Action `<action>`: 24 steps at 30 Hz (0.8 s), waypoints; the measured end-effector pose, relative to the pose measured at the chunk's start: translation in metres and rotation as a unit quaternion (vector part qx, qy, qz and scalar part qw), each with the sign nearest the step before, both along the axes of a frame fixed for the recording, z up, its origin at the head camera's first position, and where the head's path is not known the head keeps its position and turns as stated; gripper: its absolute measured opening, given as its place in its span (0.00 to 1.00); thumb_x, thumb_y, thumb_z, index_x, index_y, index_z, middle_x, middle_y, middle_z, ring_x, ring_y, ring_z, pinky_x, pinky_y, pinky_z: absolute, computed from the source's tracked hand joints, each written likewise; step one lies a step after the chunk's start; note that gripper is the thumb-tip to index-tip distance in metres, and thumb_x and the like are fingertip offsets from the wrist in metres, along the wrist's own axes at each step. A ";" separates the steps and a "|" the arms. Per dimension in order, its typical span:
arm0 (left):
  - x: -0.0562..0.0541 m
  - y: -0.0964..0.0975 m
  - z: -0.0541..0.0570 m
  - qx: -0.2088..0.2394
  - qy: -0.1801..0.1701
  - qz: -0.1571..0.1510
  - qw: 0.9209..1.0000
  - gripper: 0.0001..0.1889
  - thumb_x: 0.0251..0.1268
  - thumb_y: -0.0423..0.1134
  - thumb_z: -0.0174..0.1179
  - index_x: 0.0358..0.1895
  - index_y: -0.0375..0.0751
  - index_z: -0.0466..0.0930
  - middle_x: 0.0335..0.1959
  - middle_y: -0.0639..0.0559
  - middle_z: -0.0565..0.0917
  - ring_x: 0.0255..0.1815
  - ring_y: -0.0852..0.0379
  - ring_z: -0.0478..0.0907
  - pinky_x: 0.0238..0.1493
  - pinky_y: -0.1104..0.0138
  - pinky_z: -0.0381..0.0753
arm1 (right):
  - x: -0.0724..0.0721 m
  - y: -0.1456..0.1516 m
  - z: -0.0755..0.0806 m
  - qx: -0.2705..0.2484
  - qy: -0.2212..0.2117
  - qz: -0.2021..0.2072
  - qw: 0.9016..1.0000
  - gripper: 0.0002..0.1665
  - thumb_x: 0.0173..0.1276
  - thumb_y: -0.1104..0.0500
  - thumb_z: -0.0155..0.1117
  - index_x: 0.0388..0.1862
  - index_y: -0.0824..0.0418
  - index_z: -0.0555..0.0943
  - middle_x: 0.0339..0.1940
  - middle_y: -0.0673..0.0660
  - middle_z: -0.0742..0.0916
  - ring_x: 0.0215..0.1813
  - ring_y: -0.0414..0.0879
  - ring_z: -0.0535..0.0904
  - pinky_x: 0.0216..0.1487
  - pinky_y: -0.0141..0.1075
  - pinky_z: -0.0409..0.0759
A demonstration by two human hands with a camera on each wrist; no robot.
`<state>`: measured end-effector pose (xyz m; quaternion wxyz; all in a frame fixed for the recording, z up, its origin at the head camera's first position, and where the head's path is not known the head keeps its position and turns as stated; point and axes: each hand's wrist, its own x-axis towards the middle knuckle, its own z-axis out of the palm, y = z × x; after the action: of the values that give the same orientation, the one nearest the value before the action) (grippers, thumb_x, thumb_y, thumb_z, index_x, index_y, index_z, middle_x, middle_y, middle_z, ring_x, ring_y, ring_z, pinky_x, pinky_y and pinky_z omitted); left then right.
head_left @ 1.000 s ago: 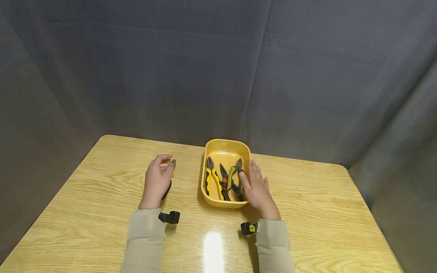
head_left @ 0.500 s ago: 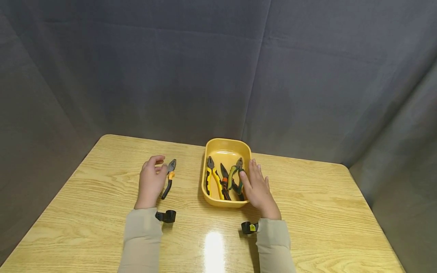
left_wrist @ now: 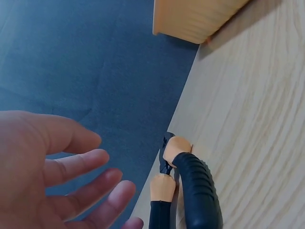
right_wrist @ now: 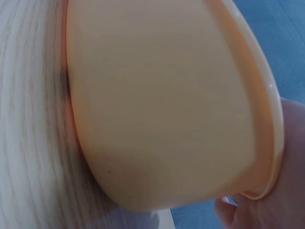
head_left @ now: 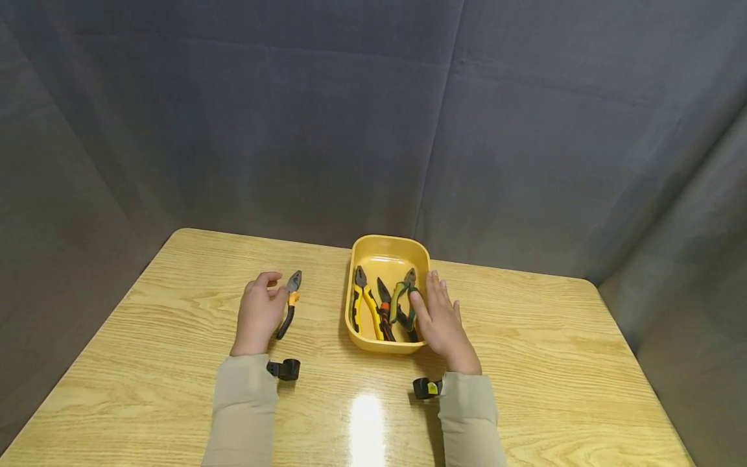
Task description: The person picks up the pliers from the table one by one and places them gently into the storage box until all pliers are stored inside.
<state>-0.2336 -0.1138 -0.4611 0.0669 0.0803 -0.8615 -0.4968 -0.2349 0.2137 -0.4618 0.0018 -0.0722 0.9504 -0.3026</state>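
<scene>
Pliers (head_left: 290, 305) with black and orange handles lie on the table, left of a yellow plastic bin (head_left: 386, 349). My left hand (head_left: 259, 314) is just beside them, its fingers loosely bent. In the left wrist view a gap shows between the fingertips and the pliers (left_wrist: 198, 191). My right hand (head_left: 445, 331) rests on the bin's right rim, fingers straight and thumb over the inside. In the bin lie yellow-black pliers (head_left: 373, 314), long-nose pliers (head_left: 384, 305) with red and black handles, and green-handled pliers (head_left: 398, 301). The right thumb partly covers the green ones.
The wooden table (head_left: 554, 363) has its far edge just behind the bin. Grey curtains (head_left: 350, 130) hang at the back and sides. A black wrist camera (head_left: 284, 370) sticks out from the left cuff, and a similar camera (head_left: 426, 388) from the right.
My left hand has shifted left, and the pliers it mostly covered now show along their length on the table. The right hand stays on the bin's rim.
</scene>
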 end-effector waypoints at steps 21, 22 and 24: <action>-0.001 -0.001 -0.008 -0.047 -0.056 0.001 0.997 0.24 0.78 0.38 0.50 0.68 0.25 0.69 0.61 0.26 0.75 0.61 0.30 0.72 0.59 0.43 0.73 | -0.001 0.000 0.000 -0.006 0.000 0.000 1.000 0.42 0.85 0.40 0.32 0.85 0.62 0.42 0.85 0.61 0.46 0.84 0.61 0.37 0.75 0.68 0.34; 0.000 -0.001 -0.008 -0.048 -0.060 0.001 0.997 0.24 0.78 0.39 0.50 0.68 0.25 0.69 0.61 0.26 0.75 0.62 0.30 0.72 0.59 0.43 0.73 | -0.001 0.000 0.000 -0.007 0.000 0.000 1.000 0.41 0.86 0.41 0.33 0.85 0.63 0.42 0.85 0.62 0.46 0.84 0.61 0.37 0.75 0.68 0.34; 0.001 -0.002 -0.008 -0.052 -0.066 -0.001 0.996 0.25 0.78 0.39 0.49 0.69 0.25 0.69 0.62 0.26 0.75 0.62 0.30 0.72 0.59 0.43 0.73 | -0.001 0.000 0.000 -0.006 0.001 0.000 1.000 0.41 0.86 0.41 0.33 0.85 0.63 0.42 0.85 0.62 0.46 0.84 0.61 0.37 0.75 0.68 0.34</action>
<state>-0.2331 -0.1160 -0.4694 0.0137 0.1084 -0.8890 -0.4447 -0.2363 0.2134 -0.4620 0.0009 -0.0723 0.9484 -0.3087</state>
